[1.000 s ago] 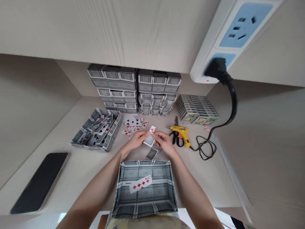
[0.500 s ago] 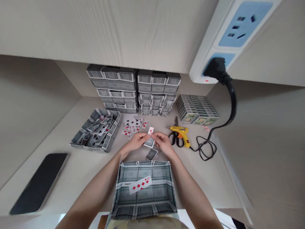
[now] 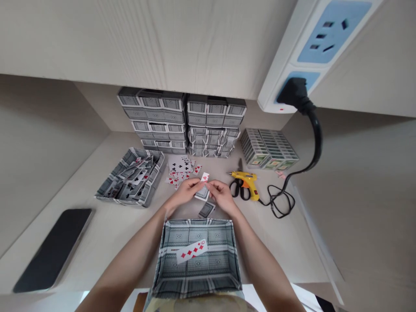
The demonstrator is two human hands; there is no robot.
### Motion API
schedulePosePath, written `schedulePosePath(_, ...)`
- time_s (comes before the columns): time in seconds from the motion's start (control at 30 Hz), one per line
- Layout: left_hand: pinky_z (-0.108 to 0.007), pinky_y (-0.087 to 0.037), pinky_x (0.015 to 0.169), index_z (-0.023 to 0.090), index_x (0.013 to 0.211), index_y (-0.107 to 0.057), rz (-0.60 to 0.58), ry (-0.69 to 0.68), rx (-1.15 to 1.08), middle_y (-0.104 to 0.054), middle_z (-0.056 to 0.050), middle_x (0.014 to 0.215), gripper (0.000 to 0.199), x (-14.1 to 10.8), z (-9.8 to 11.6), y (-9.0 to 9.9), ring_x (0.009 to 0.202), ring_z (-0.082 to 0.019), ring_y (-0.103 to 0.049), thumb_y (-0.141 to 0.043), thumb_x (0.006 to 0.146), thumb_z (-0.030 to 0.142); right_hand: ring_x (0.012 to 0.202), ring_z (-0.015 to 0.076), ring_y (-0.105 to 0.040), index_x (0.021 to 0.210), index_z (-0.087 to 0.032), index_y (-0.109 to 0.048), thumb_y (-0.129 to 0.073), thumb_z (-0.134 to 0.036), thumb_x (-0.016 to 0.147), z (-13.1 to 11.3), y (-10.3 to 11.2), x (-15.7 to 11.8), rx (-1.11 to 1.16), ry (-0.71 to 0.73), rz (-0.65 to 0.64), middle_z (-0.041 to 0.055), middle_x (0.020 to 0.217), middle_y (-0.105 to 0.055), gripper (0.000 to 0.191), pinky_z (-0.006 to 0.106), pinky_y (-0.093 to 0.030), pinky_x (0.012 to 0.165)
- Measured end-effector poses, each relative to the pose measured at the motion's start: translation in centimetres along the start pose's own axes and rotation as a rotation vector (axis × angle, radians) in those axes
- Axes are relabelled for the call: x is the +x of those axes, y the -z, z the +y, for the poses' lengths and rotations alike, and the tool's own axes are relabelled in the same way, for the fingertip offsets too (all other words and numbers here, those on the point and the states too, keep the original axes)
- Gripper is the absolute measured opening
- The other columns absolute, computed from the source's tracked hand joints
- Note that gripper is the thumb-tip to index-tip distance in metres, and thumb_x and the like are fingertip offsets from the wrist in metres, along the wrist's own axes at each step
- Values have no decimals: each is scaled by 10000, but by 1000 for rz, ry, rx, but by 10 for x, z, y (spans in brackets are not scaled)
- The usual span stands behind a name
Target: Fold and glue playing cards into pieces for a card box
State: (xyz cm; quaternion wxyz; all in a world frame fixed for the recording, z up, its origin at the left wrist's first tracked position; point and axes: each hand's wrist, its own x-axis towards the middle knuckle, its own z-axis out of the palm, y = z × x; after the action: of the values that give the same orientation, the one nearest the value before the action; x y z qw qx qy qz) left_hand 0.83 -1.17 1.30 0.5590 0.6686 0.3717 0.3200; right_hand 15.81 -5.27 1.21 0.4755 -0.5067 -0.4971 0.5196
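Between my two hands is a playing card with a patterned back and a folded end showing a red heart. My left hand pinches its left side, and my right hand grips the right side. Just below them a small stack of cards lies face down on the table. Nearest my body stands an open box made of cards, with a strip of red diamonds inside. Loose face-up cards are spread beyond my left hand.
A card box full of cards and a black phone are at left. Stacked card boxes stand behind. At right are a yellow glue gun, black-handled scissors, card packs, a looped cable and a power strip.
Both hands and the card between them have shifted very slightly to the left and up. The grip looks the same, and the other objects have stayed in place.
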Motion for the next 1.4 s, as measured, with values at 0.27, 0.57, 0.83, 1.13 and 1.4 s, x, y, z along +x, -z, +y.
schedulePosePath(0.27,-190,-314,476,141,609,-474,-26,8,3,-417,46,522,359,-2,2,-3,500,-73,-391,-457,791,449,454,84,-376,653,-170,-541,-537,-524,722,-3,1,0,-63,64,73,-45,497,-440,361,219,-308,455)
schedulePosePath(0.57,-190,-325,498,135,604,-491,51,-51,124,-437,34,536,344,-1,-1,-3,533,-79,-401,-453,798,417,466,89,-392,689,-172,-562,-529,-525,730,-2,0,-1,-48,79,87,-36,520,-468,357,220,-319,457)
schedulePosePath(0.83,-196,-327,476,147,554,-458,9,-54,136,-440,43,464,344,2,19,4,452,-74,-419,-442,808,378,439,85,-393,710,-178,-561,-512,-543,738,-7,4,0,-17,91,88,-26,526,-506,370,223,-322,440)
schedulePosePath(1.13,-195,-303,460,165,597,-453,357,-29,398,-438,42,442,315,-14,86,67,420,-83,-398,-377,814,380,452,88,-392,683,-156,-583,-501,-514,760,9,13,4,-107,84,129,-24,501,-480,375,221,-306,453)
schedulePosePath(1.4,-195,-288,549,154,689,-580,297,626,1151,-526,5,492,372,-65,94,152,538,-121,-482,-411,782,472,467,94,-400,663,-159,-569,-492,-517,754,17,9,6,-207,90,104,-28,501,-477,378,217,-312,468)
